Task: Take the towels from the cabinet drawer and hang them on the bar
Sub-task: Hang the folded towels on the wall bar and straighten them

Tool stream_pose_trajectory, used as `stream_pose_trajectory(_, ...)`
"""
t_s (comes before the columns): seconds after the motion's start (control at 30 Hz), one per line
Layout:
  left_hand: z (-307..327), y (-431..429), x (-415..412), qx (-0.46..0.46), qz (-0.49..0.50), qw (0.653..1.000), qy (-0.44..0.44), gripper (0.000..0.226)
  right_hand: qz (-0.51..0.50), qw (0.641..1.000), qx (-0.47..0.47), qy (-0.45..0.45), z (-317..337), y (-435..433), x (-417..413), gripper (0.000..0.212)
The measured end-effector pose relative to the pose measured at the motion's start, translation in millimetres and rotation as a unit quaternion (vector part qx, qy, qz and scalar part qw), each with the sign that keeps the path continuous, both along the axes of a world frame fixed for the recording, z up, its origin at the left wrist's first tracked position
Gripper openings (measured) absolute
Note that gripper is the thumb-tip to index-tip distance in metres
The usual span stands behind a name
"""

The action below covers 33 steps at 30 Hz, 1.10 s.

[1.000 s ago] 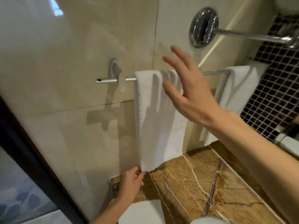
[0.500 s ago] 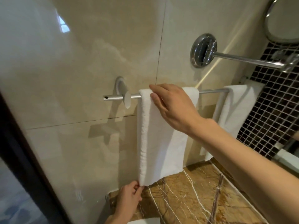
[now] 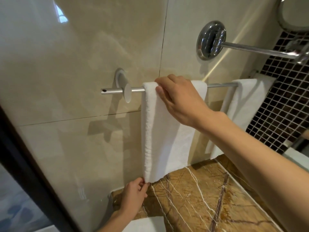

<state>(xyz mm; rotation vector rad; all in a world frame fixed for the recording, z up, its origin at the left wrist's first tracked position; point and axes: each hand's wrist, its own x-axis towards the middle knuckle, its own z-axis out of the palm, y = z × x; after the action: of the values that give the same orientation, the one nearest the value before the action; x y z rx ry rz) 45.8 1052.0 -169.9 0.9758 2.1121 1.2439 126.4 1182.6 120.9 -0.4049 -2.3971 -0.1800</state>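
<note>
A white towel (image 3: pixel 165 139) hangs folded over the chrome towel bar (image 3: pixel 117 90) on the beige tiled wall. My right hand (image 3: pixel 180 101) lies on top of the towel at the bar, fingers curled over the fold and thumb on its front. My left hand (image 3: pixel 133 195) pinches the towel's lower left corner just above the marble counter. A second white towel (image 3: pixel 242 104) hangs further right on the same bar.
A brown veined marble counter (image 3: pixel 209 198) lies below the towels. A chrome wall mount with a long arm (image 3: pixel 210 41) sticks out above the bar. Dark mosaic tile (image 3: pixel 284 106) covers the right wall. A white object (image 3: pixel 147 225) sits at the bottom edge. A dark door frame (image 3: pixel 25 156) runs down the left.
My right hand came down from the air onto the towel at the bar and now grips its top. My left hand kept its pinch on the bottom corner.
</note>
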Motion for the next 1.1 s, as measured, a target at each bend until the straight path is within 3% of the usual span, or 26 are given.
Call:
stream_pose_trajectory(0.33,-2.2,17.1,2.8,0.004,-0.019,1.0,-0.014,0.011,0.031,0.998,-0.029,0.045,0.0,12.1,14.4,0.028)
stream_pose_trajectory(0.43,0.5,24.7,8.4,0.01,-0.029,0.999,-0.02,0.003,0.022,0.998,-0.027,0.048,-0.4,19.6,21.6,0.027)
stream_pose_trajectory(0.6,3.7,35.6,16.1,0.015,-0.051,0.999,-0.011,0.012,0.013,0.999,-0.021,0.042,-0.5,31.6,33.2,0.026)
stream_pose_trajectory(1.1,2.8,71.8,37.8,0.013,-0.086,0.996,-0.036,0.007,-0.036,0.999,-0.015,0.037,-0.1,68.5,65.1,0.025)
